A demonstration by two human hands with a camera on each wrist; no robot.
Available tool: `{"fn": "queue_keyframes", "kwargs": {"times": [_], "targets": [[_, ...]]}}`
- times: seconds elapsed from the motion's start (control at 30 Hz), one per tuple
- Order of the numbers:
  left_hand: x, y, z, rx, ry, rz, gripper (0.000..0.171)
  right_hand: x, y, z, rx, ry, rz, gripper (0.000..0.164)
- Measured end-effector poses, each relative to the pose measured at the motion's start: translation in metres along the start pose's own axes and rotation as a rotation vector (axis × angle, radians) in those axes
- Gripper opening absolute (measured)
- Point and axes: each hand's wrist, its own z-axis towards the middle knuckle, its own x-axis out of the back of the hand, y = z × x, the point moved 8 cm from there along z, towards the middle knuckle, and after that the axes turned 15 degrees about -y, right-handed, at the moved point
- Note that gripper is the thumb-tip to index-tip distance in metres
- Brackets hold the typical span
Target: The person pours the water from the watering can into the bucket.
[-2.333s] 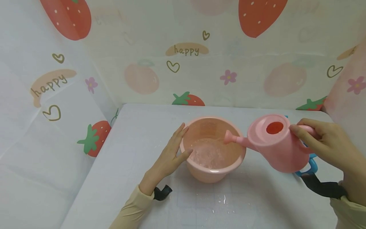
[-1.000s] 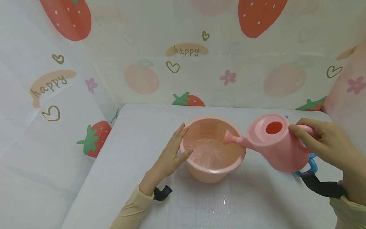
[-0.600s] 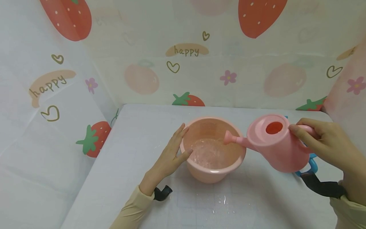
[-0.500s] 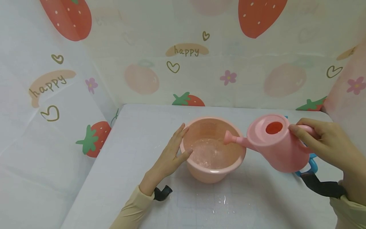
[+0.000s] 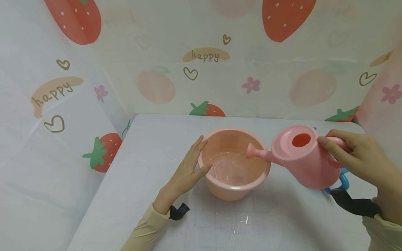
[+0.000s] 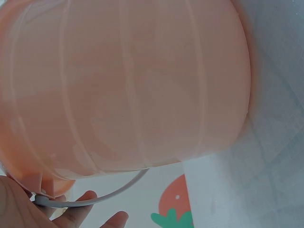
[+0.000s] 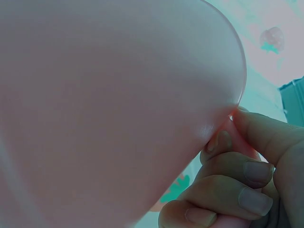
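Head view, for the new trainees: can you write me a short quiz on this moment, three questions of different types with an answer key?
1. True or false: The left hand is held well away from the bucket, touching nothing.

2. Multiple choice: What does the right hand hold?
A) the bucket
B) the watering can
C) nothing

3. Fill in the blank: In the head view, the object partly hidden by the watering can is ____ in colour.

Key:
1. False; it rests against the side of the bucket.
2. B
3. blue
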Motion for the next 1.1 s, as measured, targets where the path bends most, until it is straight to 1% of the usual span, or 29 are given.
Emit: {"fn": "queue_keyframes", "kwargs": {"times": [0.6,0.73,0.83,1.1], "targets": [[-0.0005,-0.001,0.0009,-0.003,-0.002,-0.012,0.069,0.0001,0.0016,0.0012,-0.01,-0.008,0.015,0.021],[-0.0001,-0.0006,0.0014,-0.003,-0.002,-0.01,0.069,0.0002,0.0013,0.0019,0.0,-0.005,0.029,0.023],[-0.0004,-0.0006,0.0015,0.001,-0.004,-0.014,0.068,0.0,0.0004,0.0022,0.006,-0.005,0.018,0.024],[-0.0009,-0.0012,0.0014,-0.002,-0.002,-0.014,0.068,0.0,0.0011,0.0017,-0.014,-0.008,0.011,0.025]]}}
